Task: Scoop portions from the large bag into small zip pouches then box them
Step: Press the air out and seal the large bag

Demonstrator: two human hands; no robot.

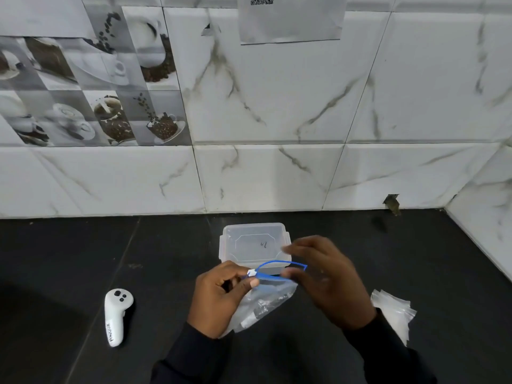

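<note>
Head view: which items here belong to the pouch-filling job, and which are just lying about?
Job:
- blue-zipped bag, slider end pinched by the left hand, right hand at its mouth
- lidded clear box
- stack of small pouches

Lying about:
- white controller
- QR-code sheet on the wall

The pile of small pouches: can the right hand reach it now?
Probably yes: the pile of small pouches lies beside the right hand with nothing between, though that hand is busy at the zip bag.
</note>
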